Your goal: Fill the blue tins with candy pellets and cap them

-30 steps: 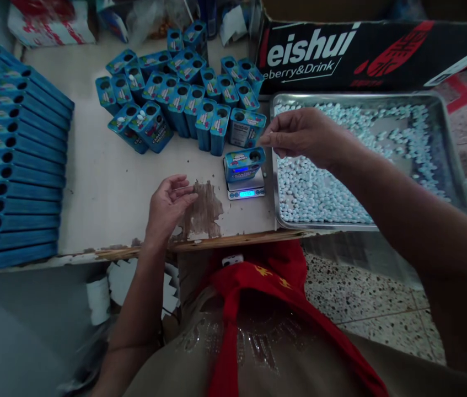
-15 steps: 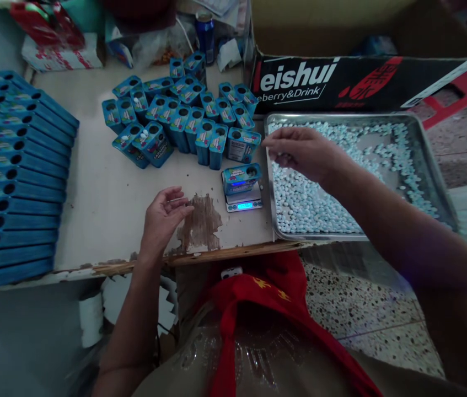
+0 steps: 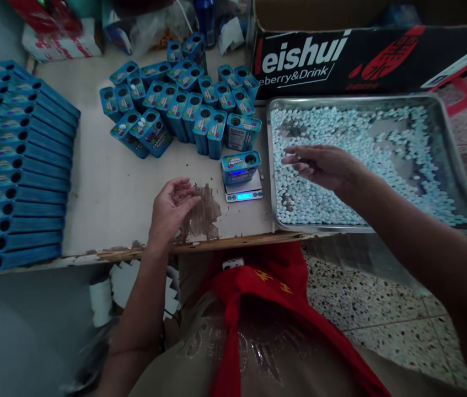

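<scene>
My left hand hovers over the table's front part, empty, its fingers loosely bent and apart from the thumb. My right hand is above the left part of a metal tray of pale blue-white candies. Its fingers point left, stretched out and a little apart, and I see nothing held in them. Between the hands, a blue candy box with a round hole in its top stands on a small digital scale with a lit blue display. One loose candy lies beside the scale.
Several blue boxes stand grouped behind the scale, some with candies on their tops. More boxes are lined up in rows at the left. A black carton borders the tray's back. The table's wooden front edge is chipped.
My right hand has moved right, from the tray's left rim to over the candies. My left hand is slightly further right. The view has tilted down a little.
</scene>
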The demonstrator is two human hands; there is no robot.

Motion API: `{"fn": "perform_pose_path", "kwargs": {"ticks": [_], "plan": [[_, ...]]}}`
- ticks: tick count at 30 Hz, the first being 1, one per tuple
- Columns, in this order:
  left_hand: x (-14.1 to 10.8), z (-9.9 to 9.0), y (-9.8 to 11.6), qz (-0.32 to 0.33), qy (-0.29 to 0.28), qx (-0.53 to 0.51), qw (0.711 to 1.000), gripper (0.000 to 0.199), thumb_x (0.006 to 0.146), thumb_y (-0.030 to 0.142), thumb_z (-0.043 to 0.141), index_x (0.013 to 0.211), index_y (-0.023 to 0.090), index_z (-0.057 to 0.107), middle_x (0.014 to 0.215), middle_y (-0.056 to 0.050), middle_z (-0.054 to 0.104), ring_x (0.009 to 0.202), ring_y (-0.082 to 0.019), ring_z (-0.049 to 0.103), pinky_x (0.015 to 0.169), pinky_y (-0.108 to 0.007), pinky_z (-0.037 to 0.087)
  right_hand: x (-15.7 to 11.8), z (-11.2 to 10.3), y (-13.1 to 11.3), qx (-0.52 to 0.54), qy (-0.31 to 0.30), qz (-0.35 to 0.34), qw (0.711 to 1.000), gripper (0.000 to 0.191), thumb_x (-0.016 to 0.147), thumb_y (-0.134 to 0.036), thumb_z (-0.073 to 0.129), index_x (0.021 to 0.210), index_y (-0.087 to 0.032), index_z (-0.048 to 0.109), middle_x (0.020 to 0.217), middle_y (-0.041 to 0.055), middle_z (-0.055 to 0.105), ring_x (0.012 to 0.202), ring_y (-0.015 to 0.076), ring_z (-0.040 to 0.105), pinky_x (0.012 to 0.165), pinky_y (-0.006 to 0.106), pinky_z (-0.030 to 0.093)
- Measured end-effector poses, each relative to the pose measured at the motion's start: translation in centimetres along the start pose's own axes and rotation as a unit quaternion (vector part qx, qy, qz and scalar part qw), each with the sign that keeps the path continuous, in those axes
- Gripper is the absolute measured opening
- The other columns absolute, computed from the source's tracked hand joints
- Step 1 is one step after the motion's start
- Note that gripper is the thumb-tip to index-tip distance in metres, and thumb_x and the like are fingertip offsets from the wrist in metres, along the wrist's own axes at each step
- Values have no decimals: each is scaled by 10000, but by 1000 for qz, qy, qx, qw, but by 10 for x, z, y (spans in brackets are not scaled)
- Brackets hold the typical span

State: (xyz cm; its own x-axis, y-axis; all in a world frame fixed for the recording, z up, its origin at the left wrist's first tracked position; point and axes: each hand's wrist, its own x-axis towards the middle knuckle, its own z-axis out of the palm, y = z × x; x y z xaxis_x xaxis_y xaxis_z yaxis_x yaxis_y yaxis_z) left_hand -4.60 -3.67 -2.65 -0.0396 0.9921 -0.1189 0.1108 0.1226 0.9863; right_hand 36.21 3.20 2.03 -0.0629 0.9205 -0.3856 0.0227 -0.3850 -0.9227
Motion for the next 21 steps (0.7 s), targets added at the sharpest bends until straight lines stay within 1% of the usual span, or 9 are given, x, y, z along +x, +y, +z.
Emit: {"fn": "perform_pose_path", "kwargs": {"ticks": [2, 4, 5, 8, 10, 12, 15, 18, 21], "plan": [[0, 0, 0, -5, -6, -4, 1000, 640, 762, 369, 1033, 1316, 242, 740, 1363, -108, 787, 1304, -326, 836, 1220, -584, 692, 1, 15, -23, -51, -47, -8, 998, 209, 1029, -349, 938, 953, -232, 783, 870, 56, 785, 620, 120, 572, 508, 242, 432], [0, -1, -2, -12, -2, -7, 1000, 671, 739, 370, 1044, 1320, 236, 737, 1362, -112, 781, 1284, -333, 846, 1196, -586, 704, 0, 30, -47, -115, -95, -18, 989, 268, 1013, -353, 980, 890, -214, 785, 789, 46, 760, 576, 102, 523, 494, 238, 395], [1, -2, -3, -16, 3, -7, 1000, 683, 723, 366, 1050, 1317, 233, 738, 1358, -113, 778, 1277, -338, 849, 1189, -589, 708, 0, 37, -58, -147, -110, -29, 983, 292, 997, -350, 1005, 862, -211, 787, 744, 35, 737, 564, 99, 505, 492, 242, 386], [3, -7, -7, -27, 14, -1, 1000, 684, 698, 344, 1056, 1295, 230, 744, 1334, -109, 781, 1268, -348, 852, 1186, -602, 710, -1, 55, -86, -238, -120, -90, 960, 317, 940, -308, 1074, 812, -211, 800, 657, 13, 676, 582, 114, 517, 513, 260, 392], [4, -10, -9, -28, 14, 1, 1000, 663, 703, 337, 1056, 1279, 229, 746, 1317, -107, 788, 1258, -347, 853, 1183, -602, 714, -1, 63, -97, -280, -123, -118, 945, 284, 940, -239, 1065, 807, -198, 817, 652, 19, 680, 620, 127, 548, 548, 270, 406], [6, -13, -9, -22, 11, 0, 1000, 644, 719, 339, 1054, 1274, 229, 748, 1312, -108, 796, 1251, -339, 852, 1179, -591, 719, 0, 67, -103, -295, -126, -121, 939, 243, 966, -163, 1019, 814, -180, 831, 662, 29, 690, 642, 130, 557, 583, 282, 412], [8, -16, -7, -12, 6, 2, 1000, 626, 736, 343, 1048, 1279, 227, 759, 1299, -108, 805, 1231, -323, 849, 1168, -569, 724, 2, 70, -102, -280, -124, -97, 947, 210, 973, -101, 979, 836, -171, 836, 677, 38, 685, 675, 146, 573, 629, 308, 437], [9, -17, -8, -14, 0, 7, 1000, 600, 735, 346, 1049, 1256, 222, 778, 1271, -106, 819, 1193, -311, 844, 1146, -554, 730, 1, 72, -98, -268, -125, -84, 952, 214, 910, -128, 1030, 863, -204, 836, 695, 38, 682, 720, 188, 616, 639, 330, 480], [9, -17, -10, -16, -4, 3, 1000, 580, 732, 361, 1054, 1228, 221, 788, 1255, -100, 825, 1173, -302, 836, 1144, -547, 726, 0, 76, -95, -272, -119, -87, 951, 273, 838, -150, 1079, 858, -236, 820, 705, 18, 676, 736, 202, 645, 631, 335, 486]]}}
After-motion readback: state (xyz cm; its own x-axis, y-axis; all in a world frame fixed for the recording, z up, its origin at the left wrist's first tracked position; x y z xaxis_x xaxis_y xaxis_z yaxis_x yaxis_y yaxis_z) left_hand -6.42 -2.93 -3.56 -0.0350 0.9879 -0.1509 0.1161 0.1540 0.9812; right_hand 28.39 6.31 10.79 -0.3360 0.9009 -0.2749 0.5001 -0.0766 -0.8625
